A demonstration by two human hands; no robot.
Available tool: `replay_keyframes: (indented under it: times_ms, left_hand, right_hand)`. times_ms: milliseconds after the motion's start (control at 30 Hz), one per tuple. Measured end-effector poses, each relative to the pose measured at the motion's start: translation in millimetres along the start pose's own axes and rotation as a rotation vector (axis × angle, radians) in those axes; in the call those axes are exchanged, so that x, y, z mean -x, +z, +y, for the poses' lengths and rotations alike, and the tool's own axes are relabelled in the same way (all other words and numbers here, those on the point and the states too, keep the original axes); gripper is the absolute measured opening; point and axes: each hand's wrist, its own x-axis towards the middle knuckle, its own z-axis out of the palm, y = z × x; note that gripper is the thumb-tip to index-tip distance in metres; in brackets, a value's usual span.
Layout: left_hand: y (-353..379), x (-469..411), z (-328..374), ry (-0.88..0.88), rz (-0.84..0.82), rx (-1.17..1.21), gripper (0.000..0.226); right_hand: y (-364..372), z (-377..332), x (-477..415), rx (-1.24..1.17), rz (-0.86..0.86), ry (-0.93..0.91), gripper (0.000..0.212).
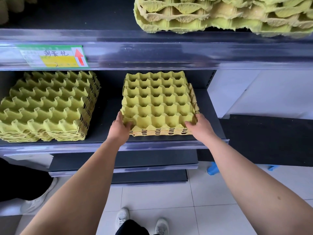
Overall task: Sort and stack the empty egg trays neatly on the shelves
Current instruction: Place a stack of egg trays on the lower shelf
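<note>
1. Head view: short stack of yellow egg trays (157, 102) sits on mid shelf (105, 116), R of centre, near front edge; lower trays jut out at R.
2. L hand (120, 127) grips stack's front-L corner, fingers curled over top tray.
3. R hand (201, 127) grips front-R corner, same way.
4. Taller tray stack (47, 107) on same shelf, well apart to L.
5. Ragged trays (220, 16) on shelf above; price label (52, 55) w/ red arrow on its front rail.

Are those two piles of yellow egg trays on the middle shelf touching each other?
Apart. The head view shows a strip of bare dark shelf between the left stack of egg trays and the right stack.
</note>
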Motion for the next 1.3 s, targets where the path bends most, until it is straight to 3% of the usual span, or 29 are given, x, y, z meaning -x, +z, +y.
replay_keyframes:
  times_ms: [300, 400, 533, 667, 900, 967, 1067, 1300]
  left_hand:
    - [-4, 7, -1, 0.041, 0.085, 0.264, 0.064]
    - [-7, 12, 4, 0.024, 0.11, 0.452, 0.07]
    - [-10, 16, 9, 0.049, 0.143, 0.512, 0.064]
    - [-12, 27, 18, 0.113, 0.191, 0.485, 0.056]
    - [12, 37, 36, 0.15, 0.195, 0.339, 0.062]
    - [23, 36, 35, 0.121, 0.17, 0.293, 0.06]
    - [39, 34, 27, 0.08, 0.113, 0.176, 0.054]
    - [46, 28, 22, 0.02, 0.037, 0.132, 0.049]
  right_hand:
    - [-8, -3, -2, -0.383, 0.032, 0.023, 0.049]
    - [-12, -3, -5, -0.504, -0.016, 0.065, 0.043]
    - [-14, -1, -6, -0.571, -0.114, 0.088, 0.026]
    - [-22, -1, -2, -0.588, -0.094, 0.009, 0.024]
    - [-51, 22, 1, -0.568, -0.043, -0.063, 0.028]
    - [-52, 34, 1, -0.513, -0.065, -0.033, 0.04]
    - [-46, 42, 3, -0.356, -0.097, 0.02, 0.075]
    - [-37, 32, -2, -0.178, -0.149, 0.04, 0.068]
